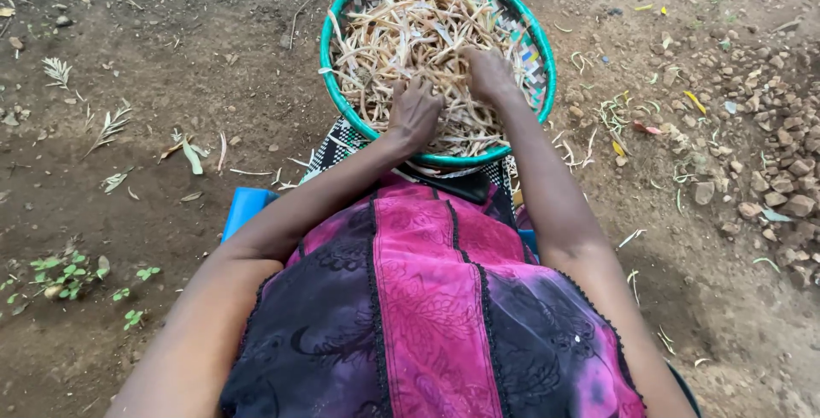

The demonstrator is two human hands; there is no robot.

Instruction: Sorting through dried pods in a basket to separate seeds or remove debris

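A round woven basket with a teal rim point(327, 51) rests on my lap, heaped with dry, pale bean pods point(410, 25). My left hand point(415, 112) lies in the near part of the heap, fingers curled down into the pods. My right hand point(489, 73) is a little farther in and to the right, fingers also buried among the pods. Whether either hand grips a pod is hidden by the heap.
Bare brown earth surrounds me, with scattered leaves and twigs at left. Small stones point(781, 157) pile at right, and discarded pod bits point(615, 115) lie beside the basket. A blue seat edge point(243, 209) shows under my left arm. Small green weeds point(64, 273) grow at lower left.
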